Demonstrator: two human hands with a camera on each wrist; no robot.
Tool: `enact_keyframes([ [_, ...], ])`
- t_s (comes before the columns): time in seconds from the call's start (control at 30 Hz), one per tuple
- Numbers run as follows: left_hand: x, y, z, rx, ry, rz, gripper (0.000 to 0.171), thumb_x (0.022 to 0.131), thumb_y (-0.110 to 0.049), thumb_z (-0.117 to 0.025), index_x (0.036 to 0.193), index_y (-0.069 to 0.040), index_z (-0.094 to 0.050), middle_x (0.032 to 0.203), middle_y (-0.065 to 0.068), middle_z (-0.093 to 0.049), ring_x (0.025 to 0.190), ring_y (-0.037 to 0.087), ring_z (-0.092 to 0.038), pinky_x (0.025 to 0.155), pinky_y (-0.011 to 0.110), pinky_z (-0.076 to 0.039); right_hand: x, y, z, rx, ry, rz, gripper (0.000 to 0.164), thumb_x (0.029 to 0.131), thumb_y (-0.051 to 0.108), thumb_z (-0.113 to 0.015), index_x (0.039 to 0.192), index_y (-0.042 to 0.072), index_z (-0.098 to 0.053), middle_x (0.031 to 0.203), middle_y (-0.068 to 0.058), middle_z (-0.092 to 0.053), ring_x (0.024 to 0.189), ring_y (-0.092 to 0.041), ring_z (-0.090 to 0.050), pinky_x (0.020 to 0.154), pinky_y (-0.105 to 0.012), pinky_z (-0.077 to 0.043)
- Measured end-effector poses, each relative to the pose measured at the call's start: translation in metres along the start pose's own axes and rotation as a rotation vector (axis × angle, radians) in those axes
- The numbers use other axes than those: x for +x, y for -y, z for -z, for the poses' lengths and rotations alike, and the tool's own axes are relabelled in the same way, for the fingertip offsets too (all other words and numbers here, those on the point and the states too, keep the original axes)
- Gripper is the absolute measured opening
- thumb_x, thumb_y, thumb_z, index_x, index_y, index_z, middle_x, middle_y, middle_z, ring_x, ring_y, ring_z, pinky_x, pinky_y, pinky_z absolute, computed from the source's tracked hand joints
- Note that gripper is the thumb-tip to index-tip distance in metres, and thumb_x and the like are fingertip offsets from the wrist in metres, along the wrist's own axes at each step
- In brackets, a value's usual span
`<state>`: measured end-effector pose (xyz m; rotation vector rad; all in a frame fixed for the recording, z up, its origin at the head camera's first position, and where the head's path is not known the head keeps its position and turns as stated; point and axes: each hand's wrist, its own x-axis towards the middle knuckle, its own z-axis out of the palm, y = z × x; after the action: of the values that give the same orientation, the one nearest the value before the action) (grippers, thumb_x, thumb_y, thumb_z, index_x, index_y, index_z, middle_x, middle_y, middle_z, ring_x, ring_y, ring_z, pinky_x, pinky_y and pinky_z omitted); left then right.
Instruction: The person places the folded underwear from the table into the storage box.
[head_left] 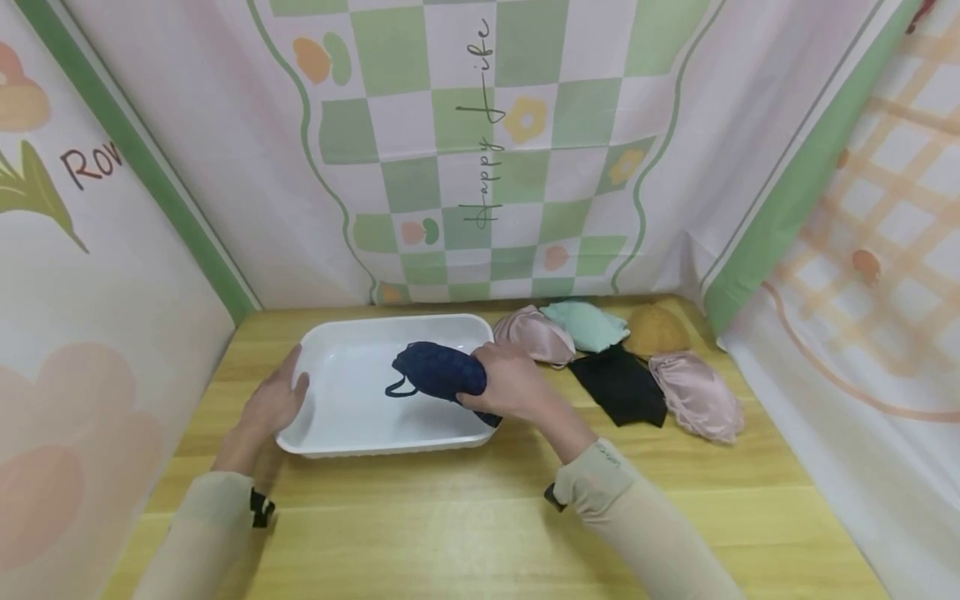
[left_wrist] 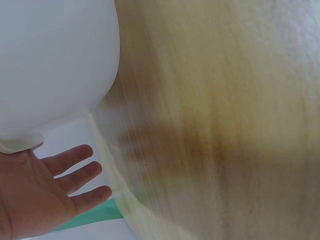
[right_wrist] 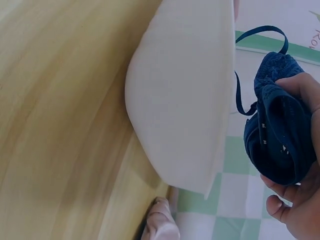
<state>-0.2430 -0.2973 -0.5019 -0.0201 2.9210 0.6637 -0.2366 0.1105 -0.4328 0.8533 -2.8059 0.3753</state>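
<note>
My right hand (head_left: 512, 381) grips a folded navy blue bra (head_left: 438, 371) over the right part of a white plastic tray (head_left: 360, 417). Lace, a loose strap and small hook-and-eye fittings show on the bra (right_wrist: 280, 135) in the right wrist view. At the tray's left end, my left hand (head_left: 272, 398) holds the rim, thumb over the inner side. Seen from the left wrist, three fingers of that hand (left_wrist: 40, 195) stretch out below the rim, while its thumb is hidden behind the tray wall.
Right of the tray lie more bras: a pink one (head_left: 536, 333), a mint one (head_left: 585, 323), a mustard one (head_left: 657, 329), a black one (head_left: 621, 387) and another pink one (head_left: 697, 396). Printed curtains (head_left: 480, 150) enclose the wooden table (head_left: 450, 525) at the back and sides.
</note>
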Motion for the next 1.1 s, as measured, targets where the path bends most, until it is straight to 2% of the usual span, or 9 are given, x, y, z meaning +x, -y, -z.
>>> enact_keyframes([
  [0.37,-0.002,0.0,0.001,-0.01,0.009,0.019,0.067,0.107,-0.049,-0.014,0.16,-0.018,0.012,0.161,0.033,-0.016,0.139,0.059,-0.031,0.112,0.07,-0.03,0.007,0.011,-0.018,-0.089,0.046,0.079,0.057,0.076,0.06,-0.075,0.107,0.012,-0.069,0.1,-0.001,-0.069,0.092,-0.021,-0.059,0.085,-0.039,-0.052],
  [0.6,-0.002,-0.001,0.001,-0.004,-0.002,0.013,0.066,0.107,-0.047,-0.014,0.16,-0.019,0.012,0.161,0.033,-0.018,0.14,0.058,-0.031,0.113,0.069,-0.03,0.007,0.015,-0.033,-0.146,0.035,0.16,0.052,0.074,0.058,-0.075,0.106,0.017,-0.07,0.099,0.003,-0.068,0.091,-0.018,-0.058,0.077,-0.035,-0.047],
  [0.8,-0.003,-0.003,0.002,0.003,-0.01,0.002,0.067,0.107,-0.048,-0.014,0.161,-0.016,0.01,0.16,0.033,-0.019,0.139,0.058,-0.032,0.112,0.069,-0.031,0.006,0.014,-0.042,-0.168,0.021,0.237,0.05,0.075,0.054,-0.078,0.109,0.018,-0.07,0.101,0.003,-0.068,0.093,-0.019,-0.057,0.078,-0.036,-0.045],
  [0.93,-0.002,-0.004,0.002,0.008,-0.013,0.003,0.067,0.107,-0.048,-0.014,0.161,-0.015,0.008,0.161,0.032,-0.019,0.14,0.057,-0.031,0.113,0.069,-0.03,0.006,0.013,-0.044,-0.182,0.074,0.232,0.06,0.072,0.06,-0.079,0.116,0.019,-0.07,0.106,0.0,-0.068,0.098,-0.022,-0.057,0.081,-0.038,-0.045],
  [1.1,-0.001,-0.005,0.002,0.011,-0.005,0.02,0.068,0.107,-0.05,-0.014,0.161,-0.015,0.009,0.16,0.033,-0.018,0.141,0.057,-0.03,0.114,0.068,-0.029,0.008,0.011,-0.042,-0.192,0.172,0.166,0.08,0.07,0.071,-0.076,0.13,0.02,-0.065,0.12,-0.003,-0.065,0.108,-0.023,-0.053,0.088,-0.04,-0.044],
])
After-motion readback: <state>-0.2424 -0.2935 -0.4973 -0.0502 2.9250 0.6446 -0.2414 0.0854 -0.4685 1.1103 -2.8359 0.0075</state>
